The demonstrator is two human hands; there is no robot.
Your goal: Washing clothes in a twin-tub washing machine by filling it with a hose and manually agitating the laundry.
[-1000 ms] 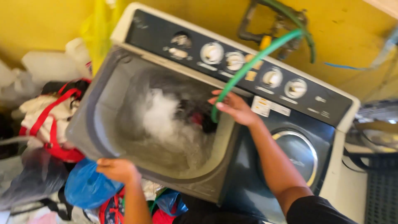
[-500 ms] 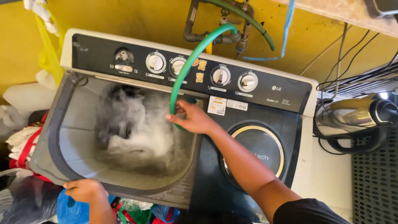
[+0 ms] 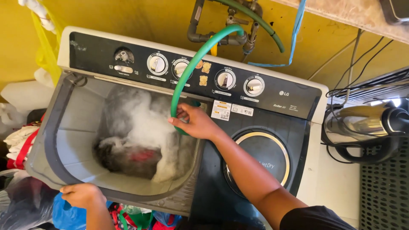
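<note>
Fingers of the right hand (image 3: pixel 197 123) wrap the green hose (image 3: pixel 192 72) in a closed grip, with the hose end pointing down past the rim into the wash tub (image 3: pixel 59 140). Half a second ago that hand sat a little nearer the middle of the tub; it has since drawn back toward the control panel (image 3: pixel 264 96), so the stream now enters at the tub's edge. Just below and left of the grip, white foam (image 3: pixel 145 119) churns over dark, wet laundry (image 3: pixel 128 159) with a red patch in it; a second ago the foam looked smaller, so the water seems to have risen and the filling appears well along. Nearer the camera, the left hand (image 3: pixel 81 195) clamps the front rim of the tub, its grip closed on the edge. Under it lie a blue bag (image 3: pixel 68 215) and bright clothes on the floor. Beyond the right grip, the hose arcs up over the panel's knobs to the wall tap (image 3: pixel 232 36). Far off to the right a steel kettle (image 3: pixel 362 121) stands beside dark cables.
</note>
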